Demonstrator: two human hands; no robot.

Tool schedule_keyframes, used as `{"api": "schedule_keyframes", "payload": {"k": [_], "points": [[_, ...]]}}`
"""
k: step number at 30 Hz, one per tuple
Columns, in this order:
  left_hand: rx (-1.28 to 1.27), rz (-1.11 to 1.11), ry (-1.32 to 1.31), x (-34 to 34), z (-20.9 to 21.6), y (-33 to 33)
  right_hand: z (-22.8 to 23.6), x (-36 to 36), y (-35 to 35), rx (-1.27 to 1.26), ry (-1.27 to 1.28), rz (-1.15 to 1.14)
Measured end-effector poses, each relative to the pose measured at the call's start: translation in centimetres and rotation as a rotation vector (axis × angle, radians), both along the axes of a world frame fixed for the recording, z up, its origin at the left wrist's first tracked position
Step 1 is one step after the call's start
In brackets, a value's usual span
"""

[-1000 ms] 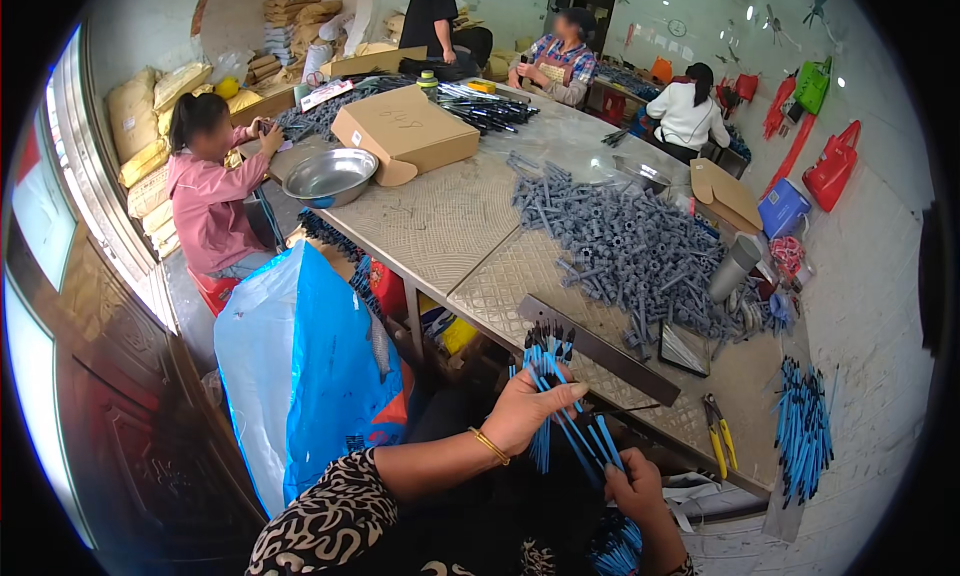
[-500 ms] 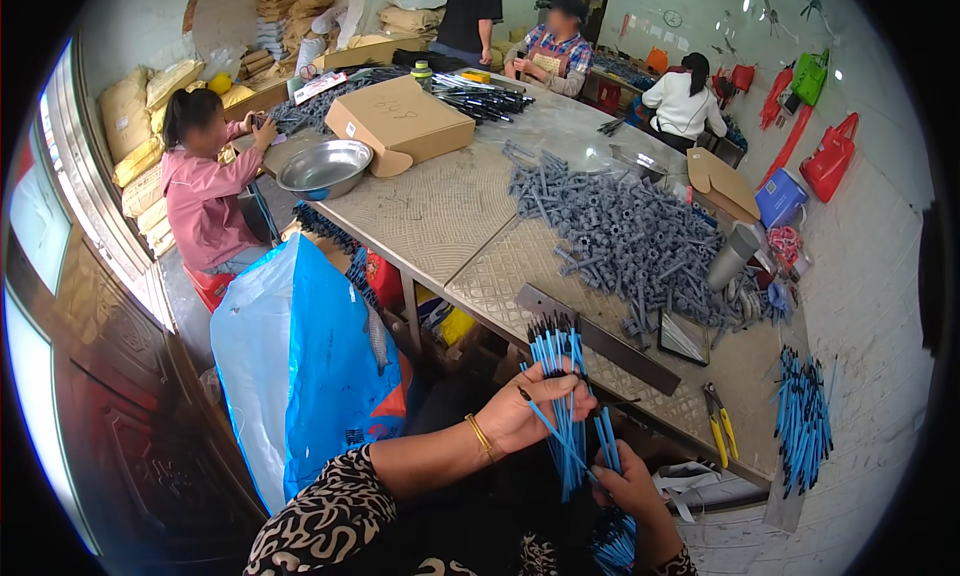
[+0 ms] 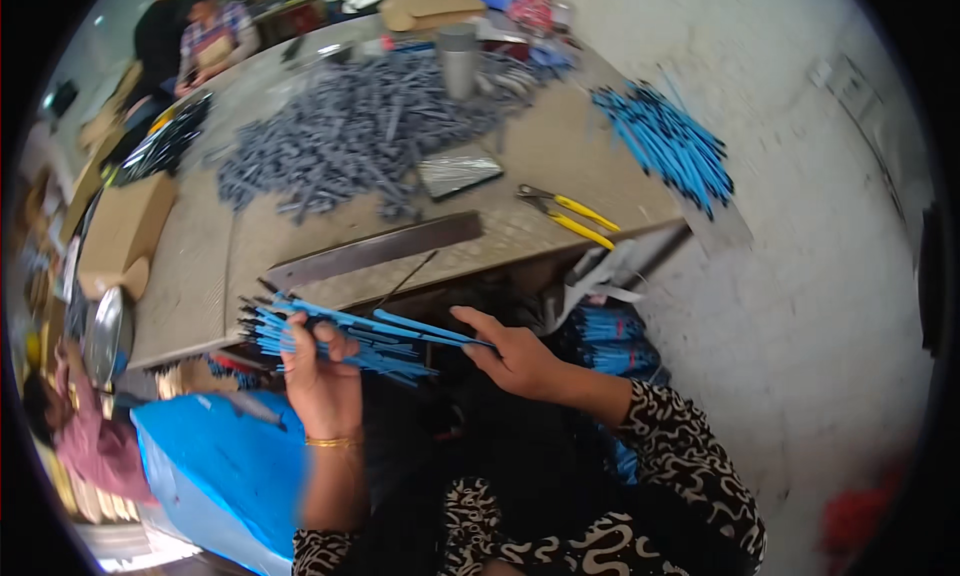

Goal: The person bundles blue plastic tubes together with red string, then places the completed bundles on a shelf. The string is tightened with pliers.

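My left hand (image 3: 322, 368), with a gold bracelet at the wrist, is closed round a loose bundle of thin blue rods (image 3: 390, 362). Their black tips point to the left, and the bundle lies almost level in front of the table's near edge. To the right of it, my right hand (image 3: 515, 361) pinches a couple of similar blue rods (image 3: 420, 326) between thumb and fingers. These reach left to the bundle's upper side. How many rods each hand holds cannot be told.
On the table (image 3: 560, 136) lie a heap of grey plastic parts (image 3: 330, 126), a metal bar (image 3: 380, 248), a dark-edged flat case (image 3: 460, 172), yellow-handled pliers (image 3: 570, 216) and a pile of blue rods (image 3: 670, 141). A blue sack (image 3: 215, 456) stands at my left; co-workers sit beyond.
The view has swung to the right. The bundle in my left hand has turned from upright to nearly level, and my right hand has come up beside it with its rods.
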State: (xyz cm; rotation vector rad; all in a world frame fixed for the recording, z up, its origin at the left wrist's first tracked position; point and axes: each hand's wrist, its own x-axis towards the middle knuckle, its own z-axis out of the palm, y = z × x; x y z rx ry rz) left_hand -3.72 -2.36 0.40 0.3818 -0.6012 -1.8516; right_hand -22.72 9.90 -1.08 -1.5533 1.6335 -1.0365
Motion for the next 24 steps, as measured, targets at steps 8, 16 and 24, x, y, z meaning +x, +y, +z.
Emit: {"api": "schedule_keyframes", "payload": {"k": [8,16,24], "points": [[-0.085,-0.422,-0.101,-0.3,0.7,1.3,-1.7,-11.6,0.1,-0.203,0.495,-0.283],[-0.151,-0.732,-0.499,0.5,-0.7,1.5,-0.4,-33.0,-3.4,0.213,1.018,-0.834],[-0.131,-0.631,-0.614,0.7,-0.6,0.7,0.1,-36.4,-4.8,0.577,1.039,-0.827]]}}
